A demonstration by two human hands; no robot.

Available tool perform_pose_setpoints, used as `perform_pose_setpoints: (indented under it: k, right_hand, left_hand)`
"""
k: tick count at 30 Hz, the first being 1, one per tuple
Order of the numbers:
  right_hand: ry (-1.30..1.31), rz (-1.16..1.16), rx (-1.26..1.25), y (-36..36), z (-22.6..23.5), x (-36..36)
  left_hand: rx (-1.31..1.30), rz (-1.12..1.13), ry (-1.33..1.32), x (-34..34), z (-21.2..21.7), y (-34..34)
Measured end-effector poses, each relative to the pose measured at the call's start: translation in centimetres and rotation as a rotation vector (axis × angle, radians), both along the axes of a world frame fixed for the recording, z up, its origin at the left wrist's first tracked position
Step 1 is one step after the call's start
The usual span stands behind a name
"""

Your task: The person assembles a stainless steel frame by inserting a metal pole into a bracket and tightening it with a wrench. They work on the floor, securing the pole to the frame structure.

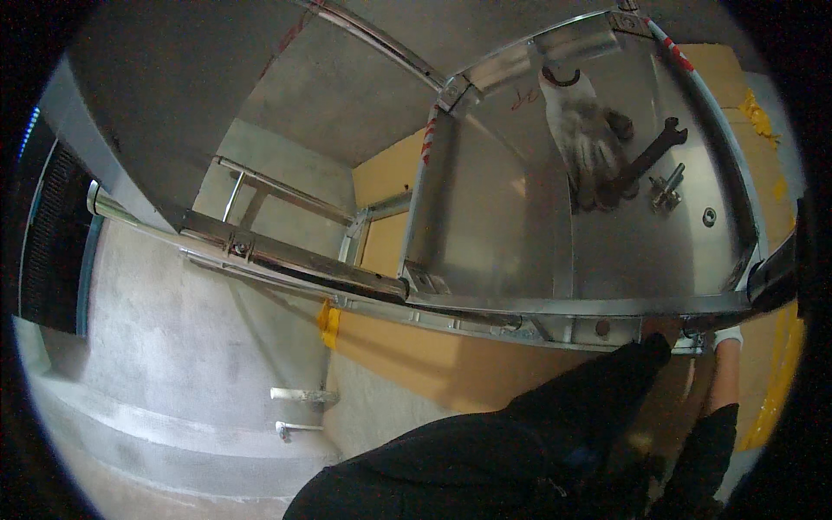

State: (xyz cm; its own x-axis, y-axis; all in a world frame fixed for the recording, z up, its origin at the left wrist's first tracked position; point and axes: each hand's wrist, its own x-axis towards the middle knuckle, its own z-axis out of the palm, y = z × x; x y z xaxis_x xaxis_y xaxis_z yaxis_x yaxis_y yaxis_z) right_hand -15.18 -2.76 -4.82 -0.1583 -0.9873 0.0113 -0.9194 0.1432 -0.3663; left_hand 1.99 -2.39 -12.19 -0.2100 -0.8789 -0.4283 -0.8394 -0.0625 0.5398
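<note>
My left arm, in a black sleeve (529, 425), reaches across to the right and ends at the lower metal rail (563, 329). Its hand is lost in the shadow there. Just right of it, my right hand (730, 334), in a white glove, is at the rail's right end beside the upright; its fingers are hidden. Above the rail is a metal platform (494, 217). A grey-white work glove (576, 130) lies on it, with an open-ended spanner (650, 160) resting across the glove's fingers. Close by lie some bolts (667, 188) and a nut (709, 217).
A tubular metal guardrail (295, 264) runs left from the platform. Cardboard sheeting (407, 351) with yellow tape (328, 322) covers parts of the wall and the right side. Two short white pipes (299, 395) stick out at lower left. A dark panel (56, 234) stands far left.
</note>
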Motion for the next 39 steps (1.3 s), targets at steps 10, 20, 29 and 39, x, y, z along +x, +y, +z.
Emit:
perform_pose_setpoints:
  k: [10,20,29,39]
  right_hand:
    - [-0.011,0.031,-0.003,-0.4,1.4,0.6]
    - [0.019,0.045,0.042,0.8,4.5,-0.6]
    - [0.103,0.106,0.034,-0.5,9.5,4.3]
    - [0.051,0.041,0.261,-2.2,8.3,5.2]
  left_hand:
    - [-0.072,0.029,0.003,1.9,2.7,0.0]
    - [-0.109,0.001,0.034,2.0,4.9,1.0]
    - [-0.079,0.021,0.071,2.7,9.3,-0.8]
    - [-0.019,0.138,0.424,4.8,5.4,-2.7]
